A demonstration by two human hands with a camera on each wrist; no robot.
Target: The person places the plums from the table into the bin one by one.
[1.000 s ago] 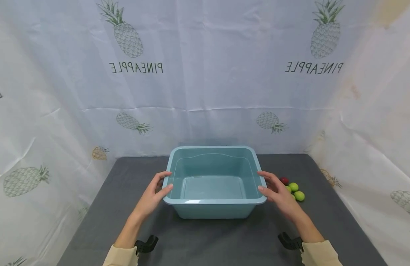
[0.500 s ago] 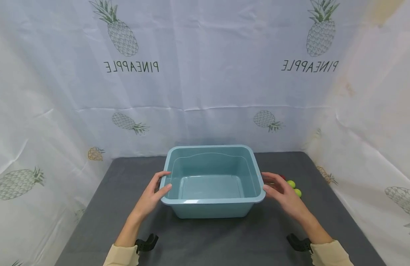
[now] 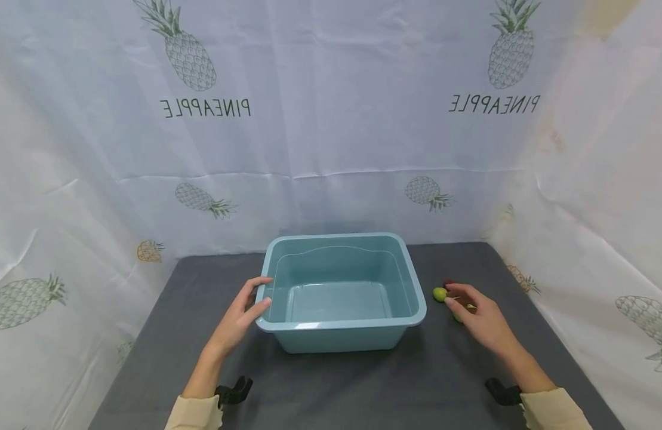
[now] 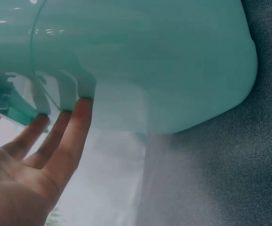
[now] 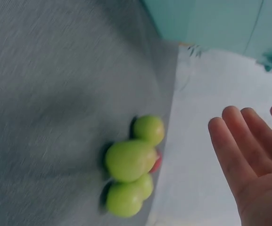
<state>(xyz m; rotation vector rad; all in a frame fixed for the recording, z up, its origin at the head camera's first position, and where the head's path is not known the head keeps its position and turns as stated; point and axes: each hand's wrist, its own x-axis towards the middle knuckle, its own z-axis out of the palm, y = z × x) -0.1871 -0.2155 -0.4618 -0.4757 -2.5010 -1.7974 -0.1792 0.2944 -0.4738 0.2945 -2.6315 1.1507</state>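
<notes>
A light blue plastic basin (image 3: pixel 338 341) stands on the dark table. My left hand (image 3: pixel 235 316) grips its left rim, with the thumb laid over the edge. In the left wrist view the fingertips (image 4: pixel 83 104) press against the basin's outer wall. My right hand (image 3: pixel 483 322) is apart from the basin, over a cluster of small round green fruits (image 3: pixel 440 294) and a dark red fruit (image 3: pixel 449 283), partly covering them. Its fingers (image 5: pixel 249 136) are loosely extended and hold nothing in the right wrist view, where several green fruits (image 5: pixel 126 160) lie close together.
A grey-black cloth covers the table (image 3: pixel 331 394). White curtains (image 3: pixel 331 131) printed with pineapples hang behind it and along both sides. A black strap mount (image 3: pixel 235 391) sits on the left wrist, and another (image 3: pixel 504 392) on the right.
My right hand has let go of the basin's right rim and moved right, over the fruits. The left hand keeps its grip. The whole view has shifted slightly.
</notes>
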